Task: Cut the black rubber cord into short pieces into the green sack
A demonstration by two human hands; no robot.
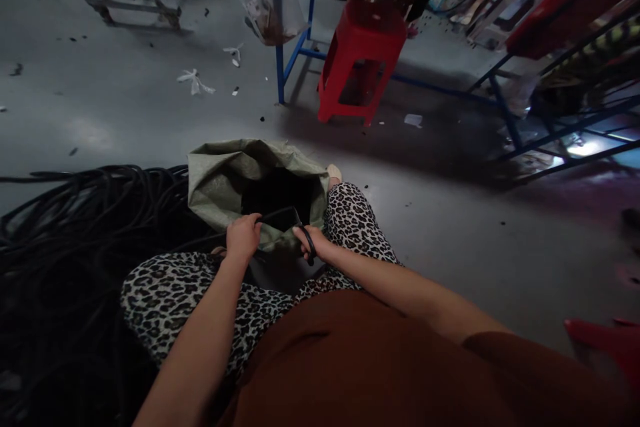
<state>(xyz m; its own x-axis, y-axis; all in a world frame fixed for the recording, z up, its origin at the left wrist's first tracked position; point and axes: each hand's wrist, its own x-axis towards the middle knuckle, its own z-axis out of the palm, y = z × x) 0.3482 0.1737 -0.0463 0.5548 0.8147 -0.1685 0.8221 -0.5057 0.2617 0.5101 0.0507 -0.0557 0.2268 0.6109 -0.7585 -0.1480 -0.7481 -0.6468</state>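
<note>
I sit with my knees in leopard-print trousers (pixel 175 293) either side of an open green woven sack (pixel 225 177). My left hand (pixel 243 237) is closed round a black strip or tube (pixel 275 215) at the sack's near rim. My right hand (pixel 313 243) is closed on black-handled scissors (pixel 309 240), whose blades meet that black strip. The sack's inside is dark and I cannot see its contents.
A big heap of black tubing (pixel 75 233) lies on the floor at my left. A red plastic stool (pixel 361 60) and blue metal frames (pixel 545 120) stand ahead. White scraps (pixel 195 82) dot the grey floor. Another red object (pixel 607 340) sits at the right edge.
</note>
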